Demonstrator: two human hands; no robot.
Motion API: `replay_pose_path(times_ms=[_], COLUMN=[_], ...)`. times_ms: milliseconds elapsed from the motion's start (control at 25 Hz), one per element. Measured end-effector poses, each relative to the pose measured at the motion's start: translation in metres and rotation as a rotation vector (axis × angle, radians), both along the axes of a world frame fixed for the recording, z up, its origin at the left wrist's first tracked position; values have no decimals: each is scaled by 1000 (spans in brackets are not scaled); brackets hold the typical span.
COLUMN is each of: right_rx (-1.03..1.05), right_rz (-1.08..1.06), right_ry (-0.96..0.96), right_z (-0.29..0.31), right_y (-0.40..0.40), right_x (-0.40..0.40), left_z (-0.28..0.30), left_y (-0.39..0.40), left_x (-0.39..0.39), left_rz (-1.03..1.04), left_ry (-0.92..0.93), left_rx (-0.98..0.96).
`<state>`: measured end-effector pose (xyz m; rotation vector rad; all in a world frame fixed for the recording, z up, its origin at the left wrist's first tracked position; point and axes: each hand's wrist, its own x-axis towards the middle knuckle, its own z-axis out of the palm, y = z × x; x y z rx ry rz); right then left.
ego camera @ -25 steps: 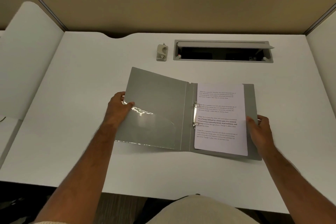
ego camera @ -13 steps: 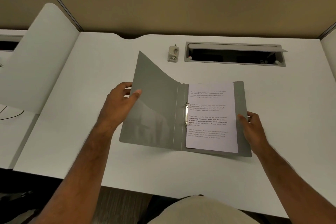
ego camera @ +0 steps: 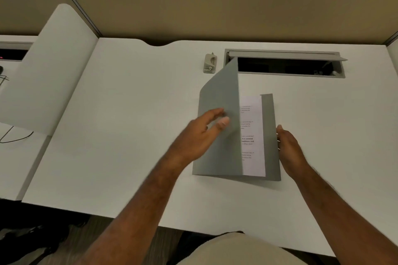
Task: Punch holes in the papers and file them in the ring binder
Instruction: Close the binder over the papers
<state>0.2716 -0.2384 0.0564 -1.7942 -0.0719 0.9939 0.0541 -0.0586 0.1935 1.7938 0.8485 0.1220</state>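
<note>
A grey ring binder [ego camera: 217, 150] lies mid-desk with its front cover swung most of the way over to the right. My left hand [ego camera: 204, 129] presses flat on the outside of that cover, fingers spread. A strip of printed white paper [ego camera: 252, 135] still shows inside, on the back cover [ego camera: 270, 135]. My right hand [ego camera: 287, 146] rests against the back cover's right edge, fingers curled at it. The rings are hidden by the cover. A small beige hole punch [ego camera: 210, 63] stands behind the binder, untouched.
An open cable hatch [ego camera: 284, 64] is sunk into the white desk [ego camera: 129, 135] behind the binder. Tan partition walls rise at the back, a white divider panel [ego camera: 49, 71] at the left. A black cable [ego camera: 15, 137] lies on the neighbouring desk.
My left hand has swung the front cover from lying open on the left up and over toward the right, covering most of the page. My right hand stayed at the right edge.
</note>
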Motion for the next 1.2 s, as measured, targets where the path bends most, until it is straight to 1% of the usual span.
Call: replay_pose_path(times_ms=[80,200,320,400,520,640,720,800,840,920,1000,1040,1120,1200], right_rx=[58,94,89,78,19,1,-12,-22,-30,-49,-61,-64,-63,-66], right_rz=[-74,-148,-131,-39,62,75,73,83,88,95,117,128,131,123], right_ry=[120,211,220,184,92,43,12,-19,-36,-61,-103,-113,-101,-100], right_z=[1,-2,-7,-11,-22,-28,-28,-27,-26,-25,-24,-25,-27,-29], right_y=[2,2,-2,-4,-6,-5,-4,-3,-2,-1,-1,-2,-3,-5], right_x=[0,4,7,6,8,9,8,6,6,4,2,2,1,2], left_z=[-16,-45,-73,-87,-106,-120,-127,-130,-130,-131,-139,-144,-153,-148], left_y=[-9,-20,-28,-34,-35,-26,-21,-14,-10,-2,4,5,6,4], left_x=[8,14,14,12,8,3,0,-1,-1,-1,-4,-5,-7,-8], left_rz=[-104,-216,-304,-338,-264,-200,-94,80,173,305,333,349,387,421], left_ry=[72,197,300,323,268,227,177,170,204,308,362,355,316,253], left_rx=[33,128,146,168,227,246,254,278,244,63,-119,-173,-221,-273])
